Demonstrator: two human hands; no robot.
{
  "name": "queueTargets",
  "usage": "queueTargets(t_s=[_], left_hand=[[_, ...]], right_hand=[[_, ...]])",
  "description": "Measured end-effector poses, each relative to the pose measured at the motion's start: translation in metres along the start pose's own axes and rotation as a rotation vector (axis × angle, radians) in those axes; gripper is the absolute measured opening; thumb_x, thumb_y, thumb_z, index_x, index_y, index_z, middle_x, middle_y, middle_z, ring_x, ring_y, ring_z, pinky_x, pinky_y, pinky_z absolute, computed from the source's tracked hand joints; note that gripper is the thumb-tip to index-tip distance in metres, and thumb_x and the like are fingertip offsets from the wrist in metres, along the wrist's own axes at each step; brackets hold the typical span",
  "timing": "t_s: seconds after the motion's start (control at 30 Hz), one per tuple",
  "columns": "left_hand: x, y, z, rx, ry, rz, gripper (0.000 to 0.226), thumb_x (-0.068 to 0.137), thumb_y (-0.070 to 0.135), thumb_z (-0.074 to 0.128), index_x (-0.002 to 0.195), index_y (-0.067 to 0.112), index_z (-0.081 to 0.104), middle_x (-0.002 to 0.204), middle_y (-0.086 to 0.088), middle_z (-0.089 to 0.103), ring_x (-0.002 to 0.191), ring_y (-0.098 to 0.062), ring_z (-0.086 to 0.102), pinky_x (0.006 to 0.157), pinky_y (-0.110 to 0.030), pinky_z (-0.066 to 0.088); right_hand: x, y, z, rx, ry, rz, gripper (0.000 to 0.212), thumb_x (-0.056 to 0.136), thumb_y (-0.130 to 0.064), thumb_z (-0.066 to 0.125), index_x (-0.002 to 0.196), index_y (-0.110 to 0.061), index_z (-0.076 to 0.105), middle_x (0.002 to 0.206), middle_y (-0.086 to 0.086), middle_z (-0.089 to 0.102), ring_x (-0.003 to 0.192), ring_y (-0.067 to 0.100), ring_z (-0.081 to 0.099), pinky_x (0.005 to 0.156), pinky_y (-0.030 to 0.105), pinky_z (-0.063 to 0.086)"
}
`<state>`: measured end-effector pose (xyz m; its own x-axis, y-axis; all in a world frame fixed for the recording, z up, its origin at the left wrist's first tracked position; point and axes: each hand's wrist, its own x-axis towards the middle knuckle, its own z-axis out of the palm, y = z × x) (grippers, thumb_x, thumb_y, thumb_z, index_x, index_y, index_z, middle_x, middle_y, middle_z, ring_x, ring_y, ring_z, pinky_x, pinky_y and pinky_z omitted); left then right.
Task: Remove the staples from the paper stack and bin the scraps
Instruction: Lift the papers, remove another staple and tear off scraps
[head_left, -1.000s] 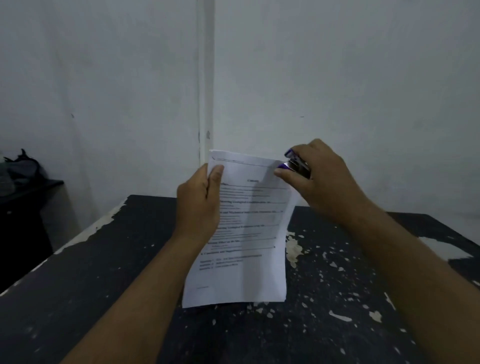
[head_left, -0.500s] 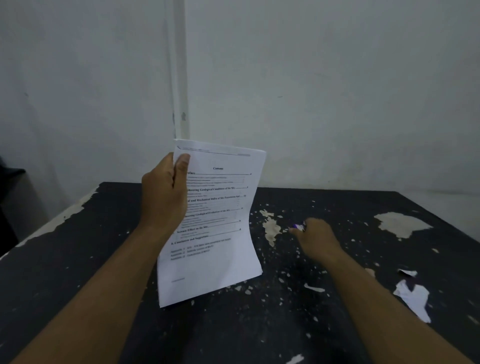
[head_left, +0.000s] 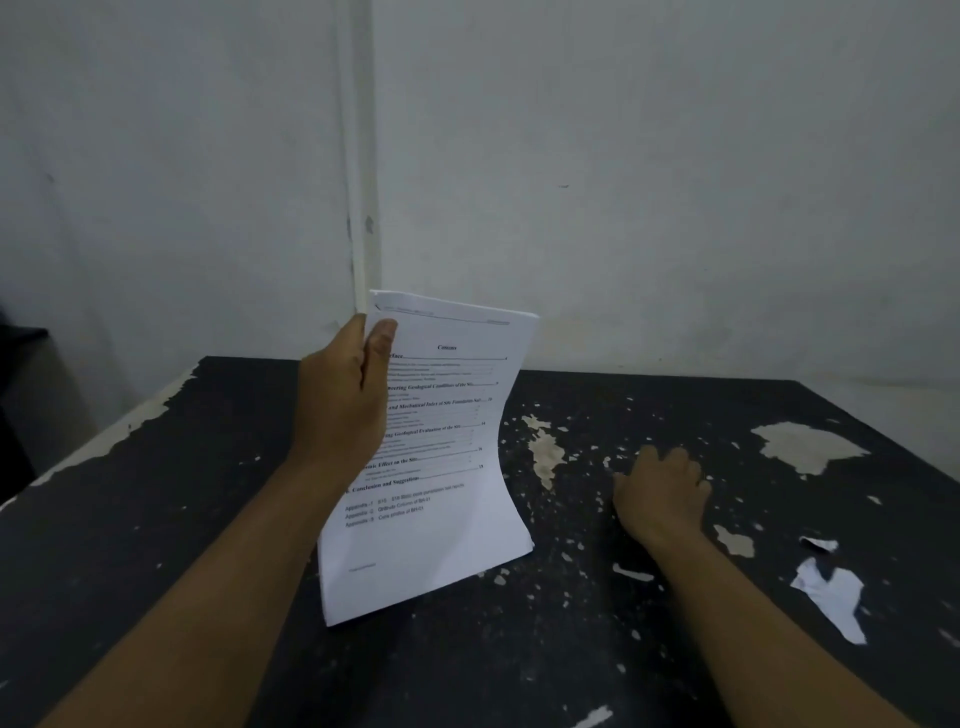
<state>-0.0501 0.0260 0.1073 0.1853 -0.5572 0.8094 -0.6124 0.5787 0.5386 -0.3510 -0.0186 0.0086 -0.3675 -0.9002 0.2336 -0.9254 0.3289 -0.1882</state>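
Leftmost, the left hand (head_left: 345, 400) grips the paper stack (head_left: 431, 457) by its upper left edge, thumb pressed on the printed contents page and fingers behind. It holds the stack upright above the black table (head_left: 156, 519), long axis running top to bottom and leaning a little to the right, the lower half bowing toward the camera. No staple can be made out at the upper corners from here; the print near the top left is partly hidden by the thumb.

Right of the stack, past a bare patch of chipped paint, the right hand (head_left: 660, 493) rests low on the tabletop, back up, fingers curled down onto the surface. Whether it is clasping something underneath cannot be told, since the palm hides whatever lies there.

Farther right, near the table's near-right part, lie torn paper scraps (head_left: 831, 592), one large white piece with a small one just beyond it. They sit well apart from the stack and on the right hand's side, so that hand is plainly the nearer one for gathering them, by a sweep to its right and toward the person. No bin is in sight.
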Motion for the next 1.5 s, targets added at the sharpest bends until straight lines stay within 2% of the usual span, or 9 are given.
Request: queueTargets(t_s=[0.17,0.33,0.47,0.6,0.77,1.0,1.17,1.37,1.5], left_hand=[[-0.006,0.003,0.005,-0.005,-0.029,-0.010,0.033,0.104,0.029,0.043,0.074,0.018,0.050,0.063,0.010,0.058,0.055,0.000,0.061,0.042,-0.009,0.041],[-0.017,0.013,0.008,-0.001,-0.097,-0.022,0.030,0.100,0.041,0.038,0.074,0.031,0.047,0.064,0.012,0.058,0.055,-0.005,0.061,0.043,-0.012,0.043],[-0.026,0.021,0.012,0.018,-0.144,-0.012,0.032,0.101,0.044,0.038,0.087,0.023,0.059,0.072,0.010,0.063,0.063,-0.008,0.066,0.050,-0.018,0.054],[-0.031,0.028,0.010,0.003,-0.169,0.065,0.036,0.104,0.041,0.039,0.094,0.017,0.065,0.073,0.008,0.064,0.062,-0.005,0.064,0.052,-0.015,0.051],[-0.034,0.043,0.006,-0.102,-0.158,0.024,0.031,0.105,0.034,0.038,0.091,0.019,0.061,0.068,0.010,0.061,0.059,-0.010,0.064,0.046,-0.014,0.048],[-0.033,0.061,0.002,-0.246,-0.156,-0.060,0.032,0.106,0.029,0.040,0.091,0.013,0.064,0.069,-0.001,0.065,0.058,-0.023,0.064,0.047,-0.043,0.052],[-0.031,0.070,0.000,-0.264,-0.073,-0.063,0.021,0.106,0.026,0.044,0.103,0.019,0.063,0.077,0.003,0.069,0.064,-0.018,0.069,0.049,-0.038,0.056],[-0.036,0.076,-0.005,-0.122,0.040,0.306,0.023,0.103,0.021,0.048,0.115,0.008,0.064,0.090,0.008,0.068,0.074,0.001,0.062,0.066,-0.004,0.048],[-0.042,0.073,-0.008,-0.052,0.029,0.522,0.029,0.106,0.028,0.044,0.121,0.006,0.056,0.118,-0.011,0.067,0.106,-0.013,0.065,0.093,-0.015,0.052]], right_hand=[[-0.014,-0.040,-0.022,0.282,0.137,-0.265,0.035,0.097,-0.036,0.053,0.126,-0.017,0.057,0.125,0.010,0.052,0.116,0.026,0.047,0.101,0.043,0.036],[-0.043,-0.092,-0.061,0.811,0.112,-0.476,0.022,0.097,-0.028,0.059,0.119,-0.024,0.056,0.117,-0.003,0.050,0.095,0.004,0.053,0.067,0.007,0.046],[-0.068,-0.121,-0.092,1.057,0.103,-0.542,0.021,0.098,-0.034,0.057,0.118,-0.031,0.051,0.109,-0.010,0.056,0.095,0.005,0.060,0.066,0.010,0.053],[-0.083,-0.127,-0.114,1.192,-0.007,-0.633,0.023,0.100,-0.032,0.054,0.123,-0.030,0.055,0.078,-0.014,0.065,0.076,0.003,0.066,0.064,0.015,0.054],[-0.087,-0.125,-0.128,1.388,-0.077,-0.636,0.010,0.097,-0.023,0.060,0.095,-0.019,0.069,0.069,-0.009,0.065,0.062,0.004,0.060,0.059,0.017,0.050],[-0.085,-0.126,-0.136,1.487,-0.097,-0.586,0.010,0.096,-0.020,0.063,0.091,-0.013,0.069,0.061,0.000,0.060,0.053,0.010,0.054,0.051,0.019,0.049],[-0.088,-0.125,-0.140,1.511,-0.047,-0.594,0.011,0.095,-0.021,0.064,0.091,-0.013,0.070,0.062,0.002,0.061,0.053,0.009,0.055,0.052,0.018,0.049],[-0.102,-0.118,-0.149,1.866,-0.258,-0.722,0.017,0.096,-0.018,0.056,0.083,-0.014,0.066,0.073,0.002,0.063,0.067,0.017,0.058,0.061,0.027,0.052],[-0.111,-0.113,-0.154,1.998,-0.407,-0.741,0.010,0.088,-0.012,0.062,0.079,-0.016,0.065,0.072,0.001,0.059,0.066,0.014,0.056,0.060,0.025,0.050]])
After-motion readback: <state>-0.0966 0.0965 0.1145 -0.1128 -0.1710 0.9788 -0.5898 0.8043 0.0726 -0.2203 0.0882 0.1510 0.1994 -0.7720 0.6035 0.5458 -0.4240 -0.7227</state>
